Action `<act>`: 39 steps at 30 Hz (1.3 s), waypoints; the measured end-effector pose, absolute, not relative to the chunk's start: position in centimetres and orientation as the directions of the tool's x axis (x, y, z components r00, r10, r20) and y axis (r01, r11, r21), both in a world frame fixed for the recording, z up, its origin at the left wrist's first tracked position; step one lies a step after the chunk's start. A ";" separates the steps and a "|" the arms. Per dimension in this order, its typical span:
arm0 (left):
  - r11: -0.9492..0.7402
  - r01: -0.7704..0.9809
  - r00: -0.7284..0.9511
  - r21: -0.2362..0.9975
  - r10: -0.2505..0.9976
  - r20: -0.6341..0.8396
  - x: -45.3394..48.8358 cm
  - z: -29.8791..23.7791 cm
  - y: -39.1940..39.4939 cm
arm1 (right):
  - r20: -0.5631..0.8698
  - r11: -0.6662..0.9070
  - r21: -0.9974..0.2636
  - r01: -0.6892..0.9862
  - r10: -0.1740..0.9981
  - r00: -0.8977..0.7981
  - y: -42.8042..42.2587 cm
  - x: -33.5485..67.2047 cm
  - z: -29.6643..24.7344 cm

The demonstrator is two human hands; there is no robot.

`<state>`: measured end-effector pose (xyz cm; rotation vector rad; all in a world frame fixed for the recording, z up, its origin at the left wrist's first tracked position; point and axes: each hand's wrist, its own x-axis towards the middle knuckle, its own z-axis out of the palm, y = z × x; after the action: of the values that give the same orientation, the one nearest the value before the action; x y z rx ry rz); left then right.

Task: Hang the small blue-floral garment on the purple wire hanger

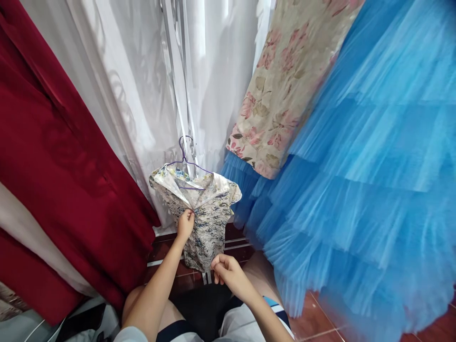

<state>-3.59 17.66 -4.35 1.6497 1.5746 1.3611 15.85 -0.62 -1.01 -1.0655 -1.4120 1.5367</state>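
A small floral child's top (204,216) hangs on a purple wire hanger (187,159) in front of a white curtain. My left hand (185,224) pinches the front of the top just below its collar. My right hand (223,270) is closed on the top's lower hem, holding the fabric down. Both arms reach forward from my lap.
A dark red garment (60,156) hangs at the left. A large blue tulle dress (359,190) fills the right, with a beige floral dress (281,90) above it. White curtains (142,80) hang behind. Red floor tiles (309,323) show below.
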 end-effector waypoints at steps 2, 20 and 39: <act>-0.215 0.423 -0.165 0.880 0.937 0.308 -3.4 -4.1 17.6 | -0.075 -0.081 -0.997 -0.003 0.934 -0.348 -0.7 15.7 -1.2; -0.117 -0.164 -0.219 0.979 0.973 0.080 2.1 2.3 2.5 | 0.199 0.266 -0.677 0.686 0.964 -0.177 6.1 12.5 1.9; -0.570 0.054 -0.230 0.820 0.792 0.566 -1.1 22.1 10.6 | 0.244 0.337 -0.844 0.416 0.934 -0.261 6.4 16.4 2.3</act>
<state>-1.14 10.63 22.05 1.5092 1.0189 1.8529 16.37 6.40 2.26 -1.1924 -1.8329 0.8509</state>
